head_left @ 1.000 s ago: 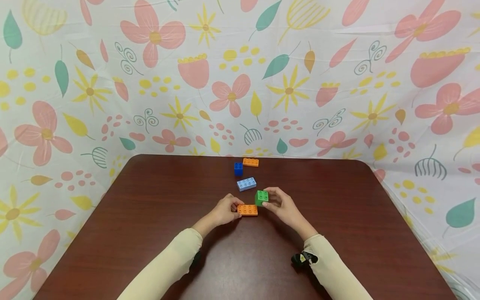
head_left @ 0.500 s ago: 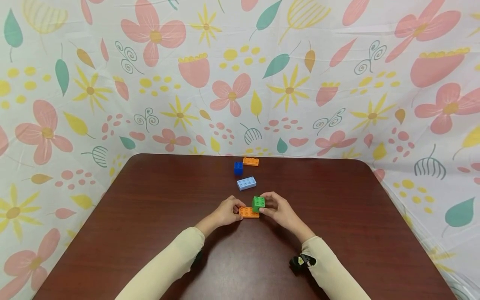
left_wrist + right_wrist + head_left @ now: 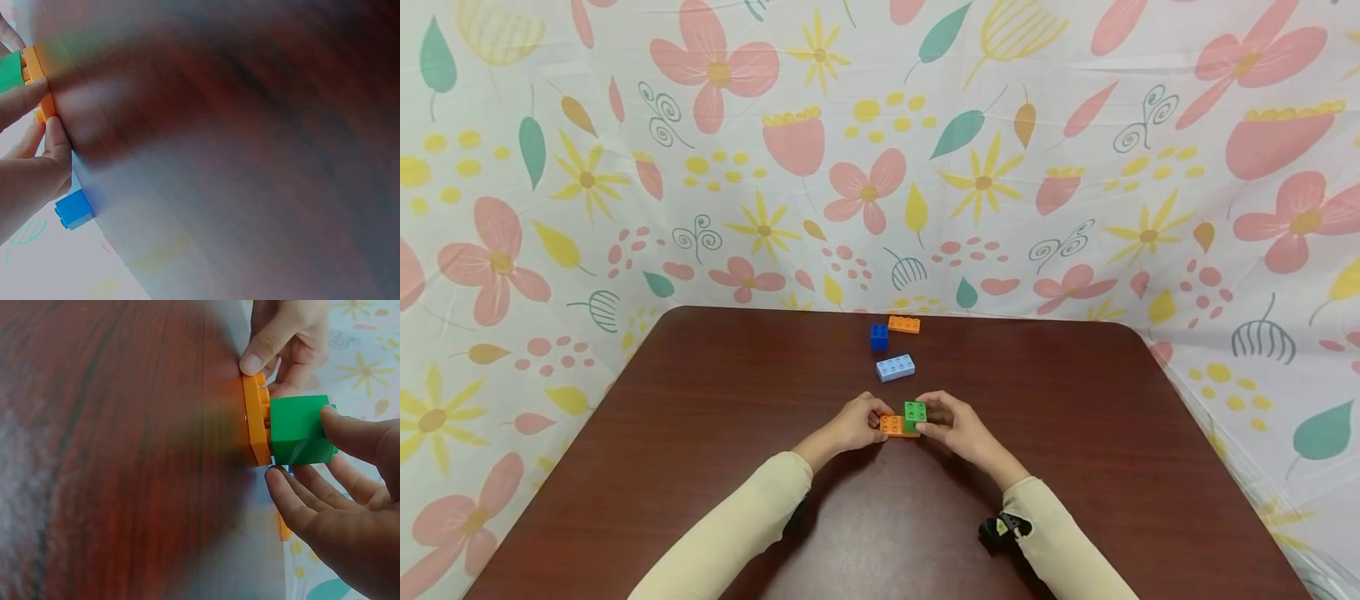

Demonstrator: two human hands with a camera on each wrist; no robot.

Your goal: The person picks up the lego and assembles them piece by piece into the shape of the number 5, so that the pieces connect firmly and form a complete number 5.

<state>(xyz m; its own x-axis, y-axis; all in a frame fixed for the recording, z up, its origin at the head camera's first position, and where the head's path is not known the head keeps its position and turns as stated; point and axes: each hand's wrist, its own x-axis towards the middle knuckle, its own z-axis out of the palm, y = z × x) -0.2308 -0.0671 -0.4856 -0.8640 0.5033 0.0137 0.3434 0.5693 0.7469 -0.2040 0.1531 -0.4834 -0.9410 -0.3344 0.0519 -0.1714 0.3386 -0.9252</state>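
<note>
One held orange brick (image 3: 892,426) lies lengthwise left-to-right, studs (image 3: 895,421) up.

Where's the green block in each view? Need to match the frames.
Head: green block below centre, slightly right.
Left wrist: green block at the left edge, upper part, cut off by the frame.
Right wrist: green block right of centre, just above mid-height.
Shared landmark: the orange block pinched by the left hand.

Smooth plastic grn brick (image 3: 915,413) w/ slight sheen in R hand (image 3: 960,428), smooth plastic orng plate (image 3: 891,425) in L hand (image 3: 852,423), plastic lt-blue brick (image 3: 896,368) beyond hands, matt cloth sleeves (image 3: 737,517) behind them, smooth wood-look table (image 3: 700,400) beneath w/ soft glare, creased printed cloth backdrop (image 3: 925,125) past hands.
</note>
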